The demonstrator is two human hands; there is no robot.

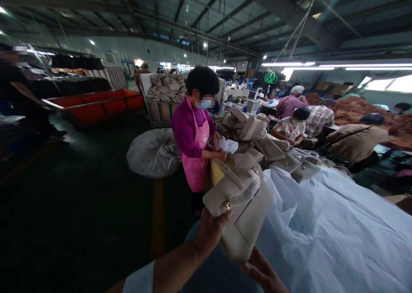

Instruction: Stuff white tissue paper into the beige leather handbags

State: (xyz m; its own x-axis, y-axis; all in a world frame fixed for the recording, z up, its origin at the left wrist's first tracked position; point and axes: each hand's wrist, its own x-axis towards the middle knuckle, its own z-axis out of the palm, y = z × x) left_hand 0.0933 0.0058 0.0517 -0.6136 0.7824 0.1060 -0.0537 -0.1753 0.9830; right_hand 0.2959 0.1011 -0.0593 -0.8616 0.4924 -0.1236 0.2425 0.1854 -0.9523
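beige handbag (240,213): gold clasp (226,206), plastic-wrapped strap (247,189) | held up beside white plastic sheet (331,233) | left hand (209,235): fingers clamped on bag edge | right hand (262,271): fingers apart, just below bag

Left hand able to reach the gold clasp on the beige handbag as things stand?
Probably yes: the left hand sits just below the gold clasp on the beige handbag, with nothing between them.
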